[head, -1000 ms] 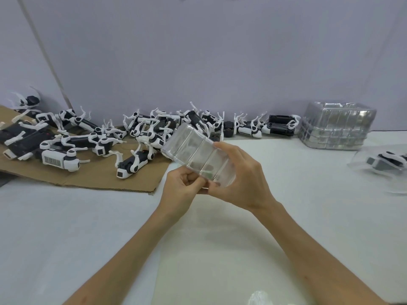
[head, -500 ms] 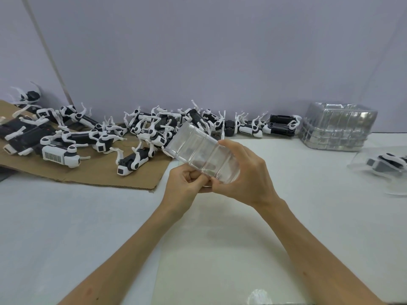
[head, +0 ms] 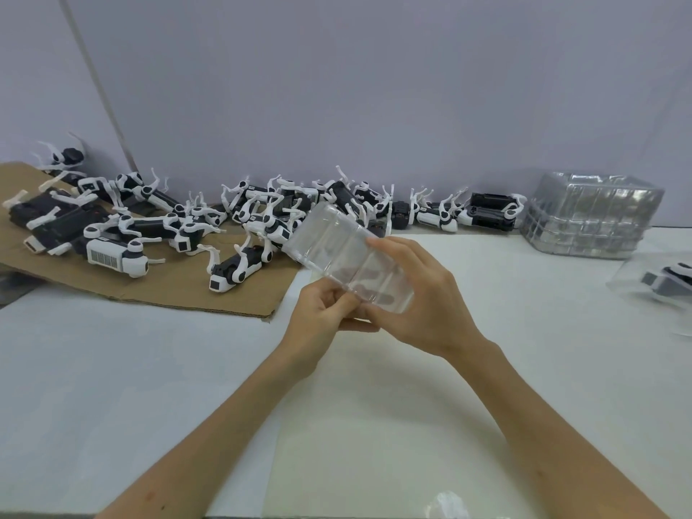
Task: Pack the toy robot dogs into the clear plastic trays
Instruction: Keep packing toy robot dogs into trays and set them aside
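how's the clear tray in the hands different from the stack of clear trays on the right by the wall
The clear plastic tray is gripped, tilted, by the left hand and right hand; the stack of clear plastic trays sits on the white table. The held tray looks thin and see-through; the stack is tall, layered and greyer. Both are transparent ribbed plastic.
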